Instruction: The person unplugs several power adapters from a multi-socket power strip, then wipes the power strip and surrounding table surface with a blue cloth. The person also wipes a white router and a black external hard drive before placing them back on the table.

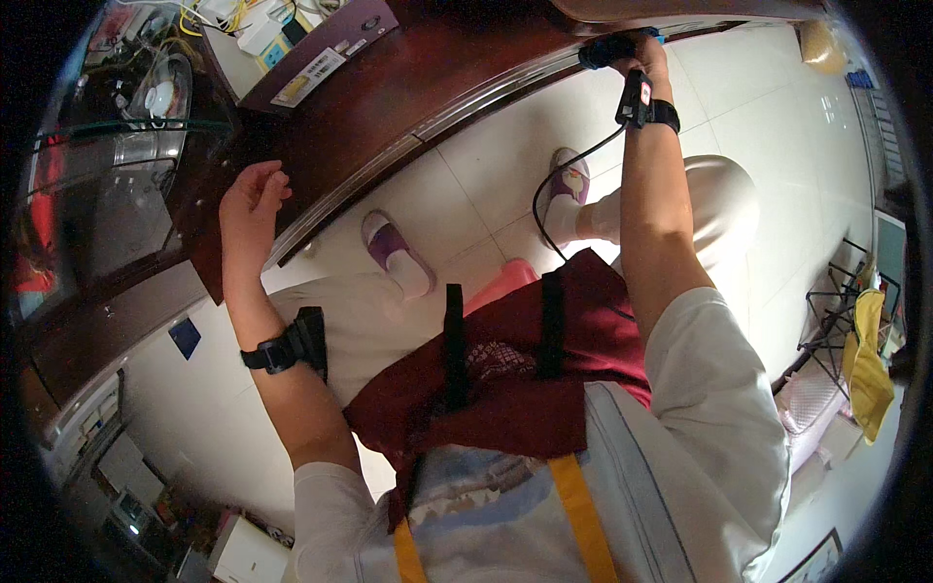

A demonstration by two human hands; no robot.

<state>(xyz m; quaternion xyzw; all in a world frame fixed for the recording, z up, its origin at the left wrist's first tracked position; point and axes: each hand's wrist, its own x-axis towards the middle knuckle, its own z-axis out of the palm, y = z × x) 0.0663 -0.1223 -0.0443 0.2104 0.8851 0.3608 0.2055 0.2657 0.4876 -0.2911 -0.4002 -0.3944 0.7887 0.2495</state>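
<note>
My left hand is loosely curled over the edge of a dark reddish-brown wooden cabinet top, with nothing visible in its fingers. My right hand is closed around a dark blue, cloth-like bundle. That bundle lies against the metal-trimmed front edge of the cabinet, at the upper right. Part of it is hidden behind my fingers. A black device with a cable is strapped to my right wrist, and a black strap circles my left forearm.
A purple box with cables and power sockets stands on the cabinet. Left of it, a glass shelf is near a metal tray with a white bowl. A red plastic stool shows beneath me. A folding frame stands at right.
</note>
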